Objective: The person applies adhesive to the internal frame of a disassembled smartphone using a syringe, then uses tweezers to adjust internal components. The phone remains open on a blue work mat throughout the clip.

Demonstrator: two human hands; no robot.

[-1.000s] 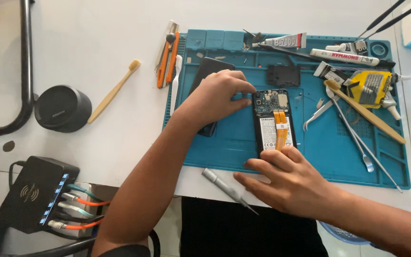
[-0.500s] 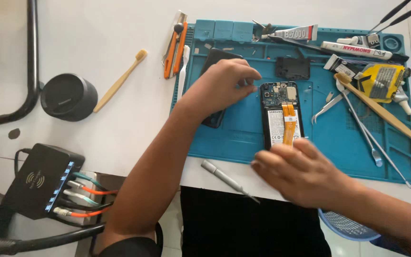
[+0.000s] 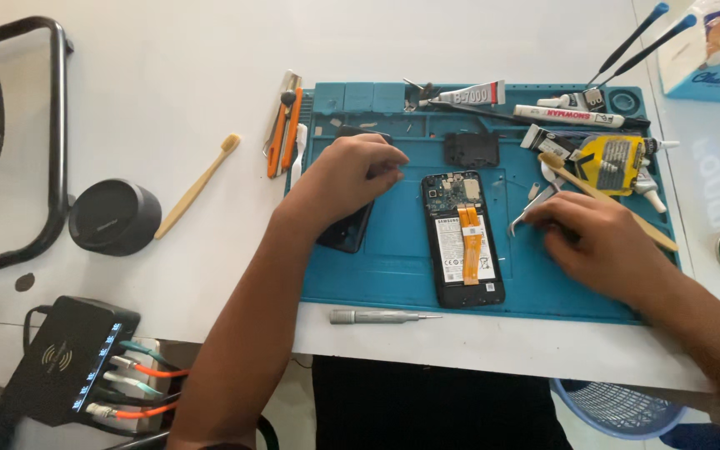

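Note:
An opened black phone (image 3: 462, 239) lies face down in the middle of the blue work mat (image 3: 393, 275), its battery and orange flex cable showing. My left hand (image 3: 345, 177) rests on the mat left of it, fingers curled over a black back cover (image 3: 346, 233). My right hand (image 3: 595, 242) lies right of the phone, fingertips on metal tweezers (image 3: 528, 208). Whether it grips them is unclear.
A grey screwdriver (image 3: 381, 317) lies on the white table below the mat. Glue tubes (image 3: 572, 115), a yellow tool (image 3: 614, 162) and a small black part (image 3: 471, 150) crowd the mat's far side. A black round speaker (image 3: 114, 217), a bamboo toothbrush (image 3: 197, 185) and a charging hub (image 3: 72, 360) sit left.
My right hand has moved from below the phone up and right to the tweezers. My left hand has stayed on the back cover.

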